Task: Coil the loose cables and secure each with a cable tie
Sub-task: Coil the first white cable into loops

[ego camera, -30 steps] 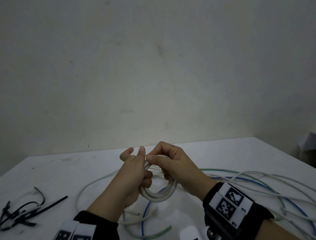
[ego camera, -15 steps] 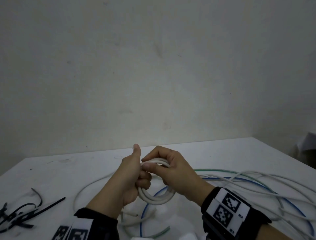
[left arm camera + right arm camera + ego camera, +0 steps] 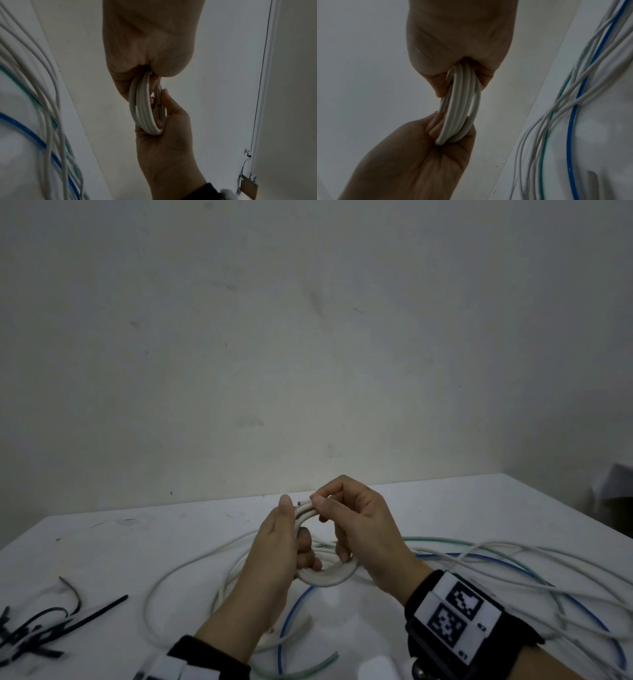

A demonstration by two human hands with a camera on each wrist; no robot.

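since a second ago both hands have lifted the coiled white round cable (image 3: 325,575) slightly, above the white table (image 3: 102,559) near its front edge. left hand (image 3: 279,546) grips one side, right hand (image 3: 363,529) pinches the top. loose cables (image 3: 513,570) spread toward the right edge; black cable ties (image 3: 37,631) lie at the left edge.

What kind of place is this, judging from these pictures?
Probably a plain indoor work table, not a home: a bare white table against an unmarked wall, with loose cables and black cable ties lying on it.
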